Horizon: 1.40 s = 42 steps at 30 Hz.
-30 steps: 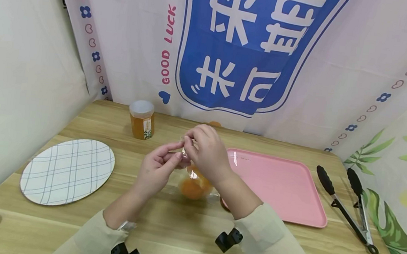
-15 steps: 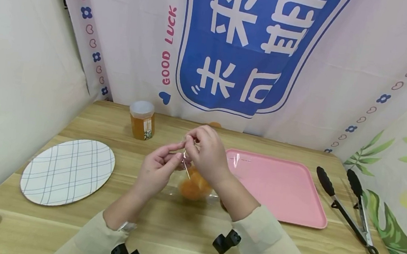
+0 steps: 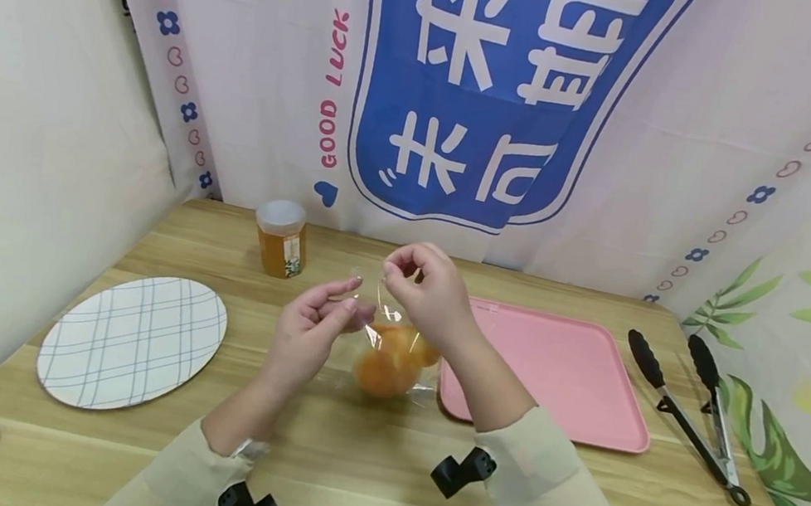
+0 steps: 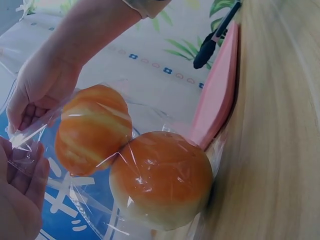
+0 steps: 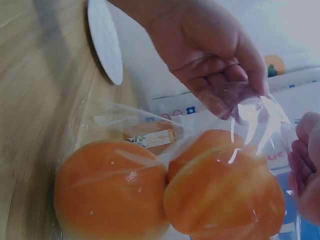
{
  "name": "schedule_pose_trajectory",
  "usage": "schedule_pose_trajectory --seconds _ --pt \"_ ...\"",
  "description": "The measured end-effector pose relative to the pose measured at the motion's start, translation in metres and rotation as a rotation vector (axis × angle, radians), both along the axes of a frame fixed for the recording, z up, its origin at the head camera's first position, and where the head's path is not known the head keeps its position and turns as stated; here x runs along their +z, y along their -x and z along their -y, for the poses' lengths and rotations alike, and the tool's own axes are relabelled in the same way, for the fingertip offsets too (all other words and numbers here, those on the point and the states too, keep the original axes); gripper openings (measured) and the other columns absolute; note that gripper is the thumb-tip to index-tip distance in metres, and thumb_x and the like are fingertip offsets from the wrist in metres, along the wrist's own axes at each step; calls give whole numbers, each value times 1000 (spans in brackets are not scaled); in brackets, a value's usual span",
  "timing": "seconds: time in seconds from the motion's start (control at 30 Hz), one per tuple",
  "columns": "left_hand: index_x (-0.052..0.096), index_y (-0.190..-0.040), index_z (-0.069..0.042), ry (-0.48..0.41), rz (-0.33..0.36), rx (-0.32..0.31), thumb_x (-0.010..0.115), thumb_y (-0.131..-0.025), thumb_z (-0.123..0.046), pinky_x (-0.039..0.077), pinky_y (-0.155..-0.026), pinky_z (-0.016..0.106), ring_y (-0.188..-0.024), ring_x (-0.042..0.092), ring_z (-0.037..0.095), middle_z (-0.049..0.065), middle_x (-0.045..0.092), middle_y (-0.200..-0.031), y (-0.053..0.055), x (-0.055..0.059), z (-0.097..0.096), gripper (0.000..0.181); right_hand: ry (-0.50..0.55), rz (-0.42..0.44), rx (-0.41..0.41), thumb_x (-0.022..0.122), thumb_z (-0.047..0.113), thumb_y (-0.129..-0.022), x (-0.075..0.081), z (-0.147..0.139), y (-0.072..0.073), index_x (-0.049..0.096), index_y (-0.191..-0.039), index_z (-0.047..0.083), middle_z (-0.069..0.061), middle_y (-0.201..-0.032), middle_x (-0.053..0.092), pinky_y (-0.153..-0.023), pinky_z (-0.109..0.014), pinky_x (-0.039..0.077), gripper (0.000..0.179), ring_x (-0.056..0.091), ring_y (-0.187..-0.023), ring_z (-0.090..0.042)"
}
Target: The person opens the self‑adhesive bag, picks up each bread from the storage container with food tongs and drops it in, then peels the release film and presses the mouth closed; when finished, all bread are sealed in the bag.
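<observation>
Head view: on the bench (image 3: 351, 464), a clear plastic bag (image 3: 391, 315) encloses golden-brown buns (image 3: 386, 372); above them, the left hand (image 3: 306, 333) grips the bag between thumb and fingers while the right hand (image 3: 431, 296) pinches its upper edge, apparently so it stands upright; a pink tray (image 3: 549, 374) lies beside, an amber jar (image 3: 281, 240) behind

Gloss is shown by the clear, bulging plastic bag (image 3: 389, 315), smooth grain by the flat, light-brown wooden bench (image 3: 349, 480).
</observation>
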<state>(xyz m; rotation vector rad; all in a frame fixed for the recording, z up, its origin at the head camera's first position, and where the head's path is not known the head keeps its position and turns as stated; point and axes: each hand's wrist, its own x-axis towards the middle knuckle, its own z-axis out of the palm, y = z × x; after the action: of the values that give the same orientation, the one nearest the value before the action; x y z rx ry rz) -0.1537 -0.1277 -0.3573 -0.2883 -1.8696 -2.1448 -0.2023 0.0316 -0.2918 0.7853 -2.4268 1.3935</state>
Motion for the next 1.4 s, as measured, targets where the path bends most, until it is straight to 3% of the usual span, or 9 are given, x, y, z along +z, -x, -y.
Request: schedule_pose_trajectory --seconds 0.27,0.67,1.07,1.4 --pt "63 -110 13 26 31 38 55 -99 -6 62 -77 27 -77 73 6 -2 77 -83 3 6 -3 23 68 14 -15 64 10 -90 -1 -7 3 67 -89 2 -9 -88 63 -76 -25 42 9 54 -87 -19" --pt "64 -109 7 19 80 94 54 -100 -9 62 -77 28 -77 73 7 -12 75 -78 7 6 -1 21 209 14 -163 63 8 -91 -6 -35 10 64 -91 -4 -14 -92 59 -76 -25 42 12 49 -85 -17" --pt "62 -109 4 -17 62 83 51 -101 -7 62 -78 28 -78 74 7 -15 75 -79 8 4 3 18 408 56 -321 62 6 -93 -19 -64 11 62 -96 -8 9 -83 56 -72 -18 42 15 49 -79 -6" --pt "62 -111 5 -14 85 93 51 -102 -12 62 -79 28 -80 74 8 -15 74 -79 7 2 7 22 573 137 -431 61 10 -96 -29 -95 10 62 -93 4 14 -82 57 -70 -15 45 7 52 -80 -4"
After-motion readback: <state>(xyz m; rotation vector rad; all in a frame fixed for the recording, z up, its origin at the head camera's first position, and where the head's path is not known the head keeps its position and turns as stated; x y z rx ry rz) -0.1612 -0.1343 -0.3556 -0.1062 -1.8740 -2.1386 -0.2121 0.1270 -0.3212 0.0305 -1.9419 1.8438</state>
